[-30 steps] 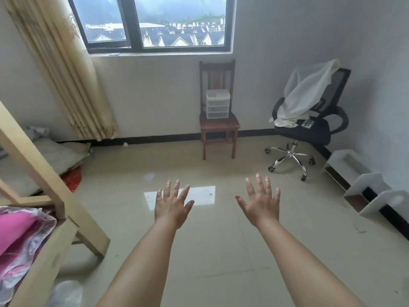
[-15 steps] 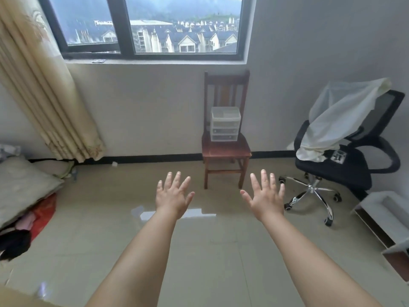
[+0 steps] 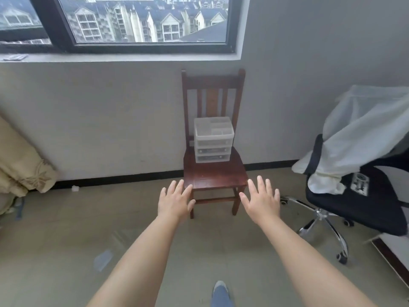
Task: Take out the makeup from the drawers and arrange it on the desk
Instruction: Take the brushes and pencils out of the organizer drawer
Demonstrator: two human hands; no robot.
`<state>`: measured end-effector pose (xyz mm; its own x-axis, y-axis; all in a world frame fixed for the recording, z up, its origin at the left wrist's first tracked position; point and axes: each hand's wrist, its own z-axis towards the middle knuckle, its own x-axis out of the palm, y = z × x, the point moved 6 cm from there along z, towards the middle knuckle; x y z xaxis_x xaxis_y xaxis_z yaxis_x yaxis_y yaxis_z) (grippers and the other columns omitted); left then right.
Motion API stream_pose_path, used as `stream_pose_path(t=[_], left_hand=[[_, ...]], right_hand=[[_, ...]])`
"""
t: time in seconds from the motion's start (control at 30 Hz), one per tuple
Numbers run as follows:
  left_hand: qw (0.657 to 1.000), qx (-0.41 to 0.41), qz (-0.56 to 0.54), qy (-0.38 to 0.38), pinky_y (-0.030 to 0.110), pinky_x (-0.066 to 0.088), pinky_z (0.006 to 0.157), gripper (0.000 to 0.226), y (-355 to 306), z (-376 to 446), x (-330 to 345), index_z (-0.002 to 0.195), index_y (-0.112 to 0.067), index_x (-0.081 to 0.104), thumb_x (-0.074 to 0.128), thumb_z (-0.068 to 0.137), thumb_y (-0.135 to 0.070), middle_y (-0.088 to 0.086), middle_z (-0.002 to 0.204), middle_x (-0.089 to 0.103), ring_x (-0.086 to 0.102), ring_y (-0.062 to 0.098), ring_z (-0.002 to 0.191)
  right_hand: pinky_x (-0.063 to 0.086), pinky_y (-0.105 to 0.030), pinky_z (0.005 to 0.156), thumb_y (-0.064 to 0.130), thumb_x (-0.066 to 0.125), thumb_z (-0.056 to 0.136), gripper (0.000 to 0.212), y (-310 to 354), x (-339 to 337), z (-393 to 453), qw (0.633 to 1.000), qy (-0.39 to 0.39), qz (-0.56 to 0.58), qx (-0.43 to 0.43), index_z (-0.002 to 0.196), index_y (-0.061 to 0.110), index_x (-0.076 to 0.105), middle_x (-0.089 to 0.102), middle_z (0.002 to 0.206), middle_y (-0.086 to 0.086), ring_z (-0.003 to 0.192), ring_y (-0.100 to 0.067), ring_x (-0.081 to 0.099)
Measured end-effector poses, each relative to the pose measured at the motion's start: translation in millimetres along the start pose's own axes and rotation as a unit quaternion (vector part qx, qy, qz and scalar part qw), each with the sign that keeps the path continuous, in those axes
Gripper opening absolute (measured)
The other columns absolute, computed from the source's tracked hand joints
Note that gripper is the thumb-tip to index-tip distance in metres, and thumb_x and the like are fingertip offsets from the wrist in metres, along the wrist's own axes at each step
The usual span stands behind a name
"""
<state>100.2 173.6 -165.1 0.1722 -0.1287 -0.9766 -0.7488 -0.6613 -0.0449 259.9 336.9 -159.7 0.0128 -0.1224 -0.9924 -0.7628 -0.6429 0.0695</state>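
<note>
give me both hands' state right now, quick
left hand: open, fingers spread, holding nothing
right hand: open, fingers spread, holding nothing

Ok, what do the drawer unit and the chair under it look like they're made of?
The drawer unit looks like frosted, translucent plastic: pale, with dark shapes showing faintly through the lower drawer fronts. The chair looks like dark reddish wood with a glossy varnish: the seat shines and the back has slats.
</note>
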Motion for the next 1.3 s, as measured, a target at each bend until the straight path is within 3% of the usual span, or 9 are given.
stream_pose_path(t=[0.37,0.6,0.8,0.9,1.0,1.07,1.13,1.2,1.3], left_hand=[[0.999,-0.035,-0.025,0.024,0.04,0.01,0.114,0.053,44,254,-21,0.144,-0.022,0.014,0.027,0.096,-0.041,0.006,0.155,0.008,0.006,0.022,0.142],[0.996,-0.002,-0.034,0.084,0.04,0.012,0.113,0.054,68,405,20,0.144,-0.02,0.014,0.028,0.096,-0.04,0.006,0.154,0.009,0.006,0.022,0.143],[0.994,0.045,-0.066,0.068,0.039,0.016,0.112,0.056,62,505,50,0.144,-0.014,0.019,0.037,0.094,-0.033,0.01,0.153,0.015,0.012,0.025,0.141],[0.991,0.098,-0.081,0.05,0.04,0.017,0.112,0.053,55,533,67,0.141,-0.01,0.026,0.041,0.092,-0.024,0.013,0.151,0.021,0.016,0.028,0.14],[0.985,0.136,-0.103,0.023,0.047,0.028,0.108,0.048,53,542,80,0.133,-0.001,0.041,0.052,0.087,-0.011,0.022,0.144,0.033,0.03,0.038,0.134],[0.98,0.159,-0.119,-0.016,0.056,0.038,0.096,0.047,55,540,83,0.121,0.006,0.052,0.063,0.076,-0.001,0.03,0.131,0.047,0.045,0.047,0.12],[0.977,0.176,-0.114,-0.036,0.06,0.041,0.089,0.051,57,540,85,0.118,0.007,0.055,0.069,0.068,0.003,0.032,0.125,0.051,0.05,0.05,0.113],[0.976,0.187,-0.106,-0.043,0.06,0.042,0.087,0.056,59,543,85,0.118,0.006,0.056,0.071,0.064,0.006,0.032,0.125,0.051,0.051,0.05,0.112],[0.975,0.192,-0.101,-0.042,0.06,0.043,0.086,0.06,60,543,85,0.117,0.006,0.056,0.072,0.059,0.008,0.032,0.124,0.052,0.052,0.05,0.11]], right_hand=[[0.013,-0.045,0.112,0.044,0.026,0.095,0.054,53,20,267,0.998,0.05,0.007,-0.033,0.143,0.019,0.019,0.011,0.154,-0.006,0.142,-0.025,0.007],[0.018,-0.042,0.112,0.041,0.03,0.095,0.053,78,90,397,0.991,0.127,0.025,0.026,0.142,0.017,0.023,0.017,0.153,-0.005,0.141,-0.024,0.013],[0.028,-0.036,0.107,0.032,0.036,0.096,0.048,86,167,466,0.958,0.197,0.19,0.086,0.136,0.007,0.034,0.035,0.144,-0.012,0.133,-0.027,0.03],[0.031,-0.032,0.103,0.023,0.036,0.097,0.043,82,204,496,0.867,0.219,0.383,0.231,0.135,0.006,0.036,0.042,0.139,-0.014,0.128,-0.028,0.038],[0.036,-0.037,0.101,0.01,0.037,0.095,0.04,87,243,513,0.654,0.185,0.608,0.41,0.134,0.008,0.036,0.048,0.129,-0.013,0.122,-0.026,0.044],[0.036,-0.039,0.101,-0.001,0.037,0.091,0.036,93,258,521,0.517,0.141,0.698,0.475,0.126,0.007,0.043,0.052,0.109,-0.008,0.111,-0.023,0.049],[0.038,-0.04,0.098,-0.007,0.034,0.086,0.027,98,266,524,0.423,0.113,0.745,0.503,0.099,0.008,0.054,0.052,0.09,-0.005,0.091,-0.02,0.053],[0.04,-0.038,0.095,-0.006,0.032,0.085,0.026,98,272,523,0.384,0.1,0.762,0.512,0.078,0.01,0.051,0.05,0.082,-0.006,0.082,-0.019,0.052],[0.037,-0.038,0.095,-0.007,0.028,0.083,0.029,95,274,522,0.362,0.104,0.78,0.499,0.071,0.011,0.046,0.048,0.08,-0.006,0.081,-0.019,0.052]])
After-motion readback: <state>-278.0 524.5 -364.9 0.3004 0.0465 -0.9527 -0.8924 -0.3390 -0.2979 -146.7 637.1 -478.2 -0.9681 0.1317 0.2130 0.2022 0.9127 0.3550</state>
